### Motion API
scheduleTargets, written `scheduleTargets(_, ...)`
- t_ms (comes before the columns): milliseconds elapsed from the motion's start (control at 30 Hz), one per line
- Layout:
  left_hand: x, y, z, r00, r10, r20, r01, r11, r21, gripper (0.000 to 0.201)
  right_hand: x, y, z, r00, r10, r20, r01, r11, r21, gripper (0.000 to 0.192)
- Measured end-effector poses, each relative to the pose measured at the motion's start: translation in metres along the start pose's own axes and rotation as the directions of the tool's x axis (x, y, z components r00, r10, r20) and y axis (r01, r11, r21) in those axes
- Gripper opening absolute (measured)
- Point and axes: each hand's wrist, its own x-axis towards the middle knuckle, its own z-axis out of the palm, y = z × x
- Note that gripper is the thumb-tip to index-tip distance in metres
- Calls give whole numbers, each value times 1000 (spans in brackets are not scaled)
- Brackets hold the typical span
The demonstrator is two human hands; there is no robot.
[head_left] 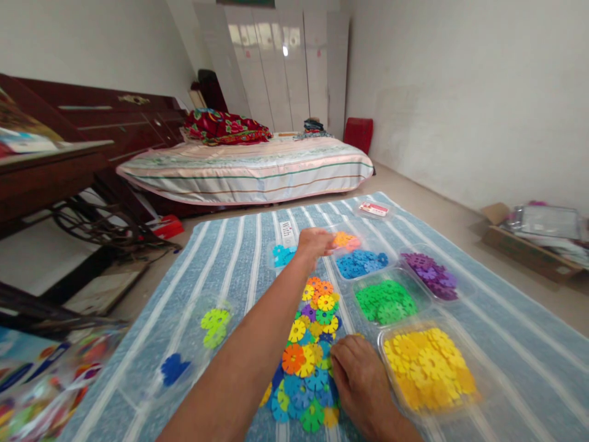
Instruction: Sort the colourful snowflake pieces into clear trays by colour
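My left hand [317, 242] reaches forward to a clear tray with orange flower-shaped discs [346, 240]. Its fingers stretch toward these discs, slightly blurred, and I make out nothing held. My right hand [361, 380] rests at the right edge of a mixed heap of coloured flower-shaped discs [301, 362]. Those fingers curl downward, and whatever they hold is hidden. Right of the heap are trays of blue discs [361, 264], green discs [386, 301], yellow discs [430, 368] and purple discs [430, 276]. Light-blue discs [283, 255] sit in a tray beyond my left forearm.
At left, a clear tray holds lime discs [215, 326] and dark-blue discs [173, 368]. A small clear box with a red-and-white label [373, 209] lies near the far edge of the striped cloth [239, 245]. Beyond are a bed [257, 175] and a cardboard box [529, 245].
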Motion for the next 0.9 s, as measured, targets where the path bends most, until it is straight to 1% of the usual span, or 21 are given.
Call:
scheduleTargets(67, 8, 5, -2, 1000, 3, -1, -3, 998, 65, 26, -1, 1, 1, 1000, 3, 6, -3, 1000, 0, 16)
scheduleTargets(100, 8, 4, -3, 1000, 1, 17, -3, 993, 118, 24, -1, 1, 1, 1000, 3, 11, -3, 1000, 1, 16)
scheduleTargets(167, 2, -4, -4, 996, -8, 87, -14, 968, 252, 14, -1, 1, 0, 1000, 3, 27, -3, 1000, 7, 15)
scheduleTargets(233, -8, -17, -6, 985, -28, 171, -41, 919, 392, 6, 0, 0, -2, 999, 7, 38, -8, 1000, 9, 16)
scheduleTargets(267, -14, -24, -7, 977, -41, 207, -59, 890, 452, 7, 0, 0, -2, 999, 8, 42, -9, 1000, 9, 16)
scheduleTargets(333, -23, -35, -8, 962, -63, 264, -95, 832, 547, 19, 1, -1, -3, 999, 7, 42, -7, 1000, 6, 16)
scheduleTargets(400, -28, -42, -8, 949, -79, 305, -132, 779, 613, 30, 2, -1, -3, 999, -1, 38, 1, 1000, 2, 16)
scheduleTargets(433, -29, -45, -8, 944, -86, 319, -147, 755, 639, 33, 2, -1, -3, 999, -6, 35, 6, 1000, 0, 16)
scheduleTargets(533, -29, -50, -7, 934, -107, 341, -173, 698, 695, 33, 2, 0, -2, 999, -20, 28, 20, 1000, -5, 16)
scheduleTargets(633, -28, -53, -6, 930, -123, 347, -179, 672, 719, 33, 1, 1, -2, 999, -26, 26, 26, 1000, -13, 16)
scheduleTargets(767, -27, -56, -9, 932, -143, 333, -157, 668, 727, 32, 1, 1, -2, 999, -27, 30, 27, 1000, -10, 16)
scheduleTargets(900, -28, -57, -15, 937, -137, 320, -134, 707, 695, 30, 2, -2, -3, 1000, -16, 21, 16, 1000, 1, 17)
